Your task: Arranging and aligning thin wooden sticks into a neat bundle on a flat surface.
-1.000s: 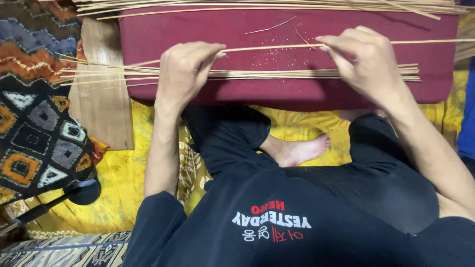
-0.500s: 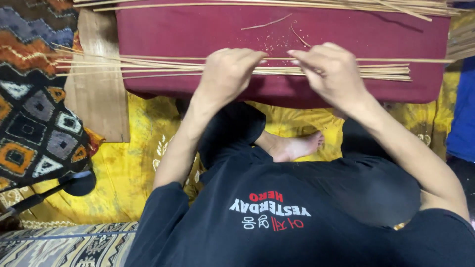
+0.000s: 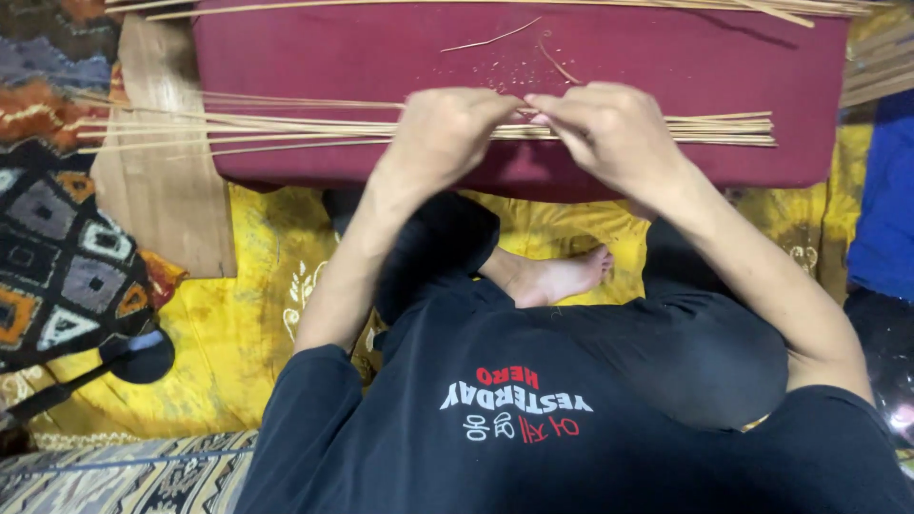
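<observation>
My left hand (image 3: 443, 133) and right hand (image 3: 609, 133) sit close together over the middle of the red cushion (image 3: 314, 57), thumbs nearly meeting. Both sets of fingers are curled in tight, pinched down at the tips where they reach the bundle of sticks (image 3: 286, 126); whether they have hold of one stick or several I cannot tell, since my knuckles hide the spot. The bundle lies flat across the cushion's near edge, running from left to right under both hands, its left ends fanning out past the cushion over the wooden board (image 3: 167, 209) and its right ends squared off short of the cushion's right edge. A second row of sticks (image 3: 590, 5) lies along the cushion's far edge, well apart from my hands. Two loose shavings (image 3: 490, 38) curl on the bare red cloth between the two rows, with pale specks of dust scattered just beyond my fingertips. I am sitting cross-legged, a bare foot (image 3: 557, 276) tucked in front of me on the yellow cloth (image 3: 248, 324), just below the cushion. On my left a patterned blanket (image 3: 57, 247) lies beside the board, and on my right something blue (image 3: 881, 209) rests next to the cushion.
</observation>
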